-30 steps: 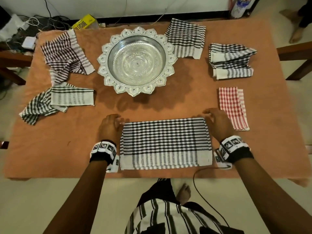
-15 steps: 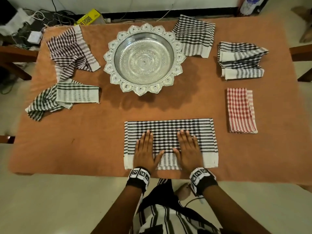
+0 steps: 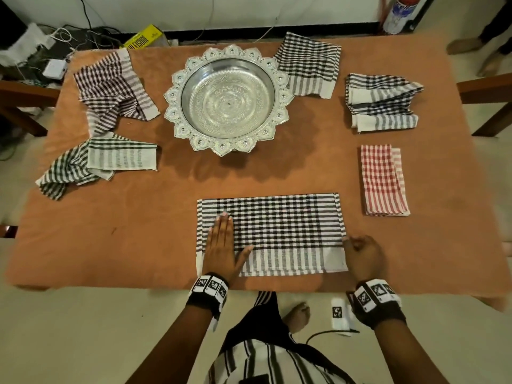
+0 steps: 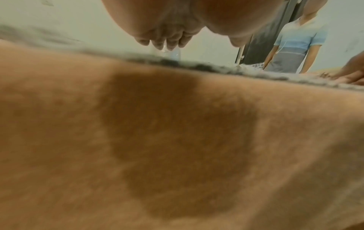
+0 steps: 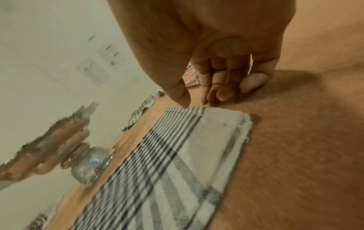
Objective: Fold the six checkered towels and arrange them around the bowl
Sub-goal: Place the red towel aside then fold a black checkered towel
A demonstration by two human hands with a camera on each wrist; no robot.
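A black-and-white checkered towel [image 3: 277,234] lies folded flat at the table's front centre. My left hand [image 3: 221,239] presses flat on its left part with straight fingers. My right hand [image 3: 357,245] sits at the towel's right edge with fingers curled. In the right wrist view, the thumb and fingertips [image 5: 220,95] pinch that edge of the towel [image 5: 177,155]. The ornate silver bowl [image 3: 171,106] stands at the back centre. A maroon towel [image 3: 110,90] and a green one [image 3: 94,162] lie rumpled on the left. A black one [image 3: 307,65], a grey-black one [image 3: 382,101] and a red one [image 3: 383,180] lie folded on the right.
An orange cloth covers the table [image 3: 138,231], whose front edge is just under my wrists. Wooden chairs stand at both sides. Cables and a yellow box [image 3: 142,37] lie on the floor behind. Another person [image 4: 295,46] stands beyond the table.
Both hands went from the towel's far corners to flat on its middle. Now the left has slid to the left part, and the right has moved to the right edge and curled.
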